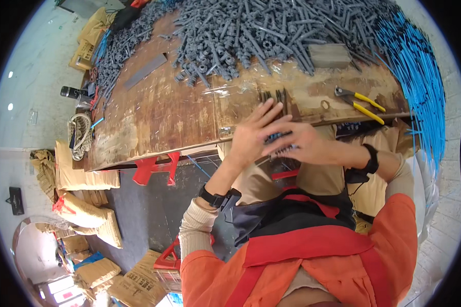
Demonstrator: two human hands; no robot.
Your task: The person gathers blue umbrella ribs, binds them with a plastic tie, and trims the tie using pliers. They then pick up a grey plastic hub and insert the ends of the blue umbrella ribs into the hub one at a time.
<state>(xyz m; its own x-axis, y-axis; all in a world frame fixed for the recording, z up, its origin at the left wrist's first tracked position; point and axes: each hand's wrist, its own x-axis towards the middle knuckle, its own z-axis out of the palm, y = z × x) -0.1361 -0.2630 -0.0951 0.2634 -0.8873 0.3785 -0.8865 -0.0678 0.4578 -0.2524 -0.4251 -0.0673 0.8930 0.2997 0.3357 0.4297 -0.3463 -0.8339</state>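
At the wooden table's [164,115] front edge, my hands come together around a small bundle of thin dark rods [281,96], whose ends stick out past the fingers over the tabletop. My left hand [252,132] lies across it, fingers pressed together. From the other side my right hand [303,144] overlaps the left, its fingers curled round the bundle. Bits of blue and dark show between the fingers; the rest is covered. Cutting nippers with yellow handles [368,113] lie on the table to the right of my hands.
Grey ribbed plastic parts [251,36] are heaped across the table's far side. A grey block [329,55] and a flat grey bar [146,70] lie near them. Long blue strands [422,82] hang over the right end. Filled sacks [89,215] and a red stool [156,169] stand left.
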